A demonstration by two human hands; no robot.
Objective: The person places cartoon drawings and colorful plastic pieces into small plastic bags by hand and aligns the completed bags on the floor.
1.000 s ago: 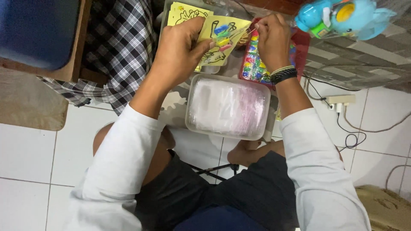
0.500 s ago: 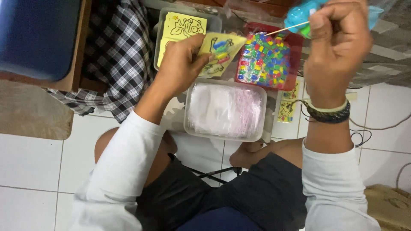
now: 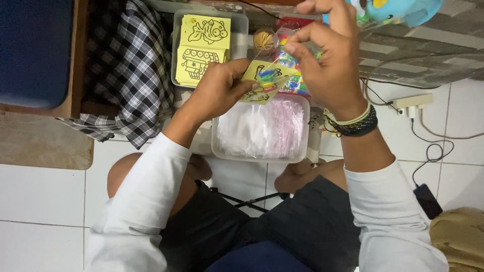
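Left hand [image 3: 222,90] is clamped on a small yellow card [image 3: 263,80], thumb on top and fingers curled underneath, holding it above the near edge of the tubs. The card carries a black line drawing partly filled with blue, green and orange. Right hand [image 3: 330,60] sits just beside it, higher and to the right, thumb and forefinger pinched together at the tips; something thin seems to run from that pinch down toward the card, but it is too fine to tell what. The other right fingers are bunched loosely, and stacked bracelets [image 3: 353,123] ring the wrist. Straight below the card, a clear tub [image 3: 260,131] holds pale, see-through bags. Beyond the left hand, another tub [image 3: 206,45] holds a stack of yellow drawing cards, a fish picture on top. Between the hands and behind them, a small round pot of sticks [image 3: 264,40], and next to it a red tray [image 3: 297,75] of many-coloured bits, mostly hidden by the right hand. A checked cloth [image 3: 126,70] hangs at the left, a blue toy [image 3: 398,10] peeks in top right, and a plug and cables [image 3: 413,106] lie on the white floor tiles.
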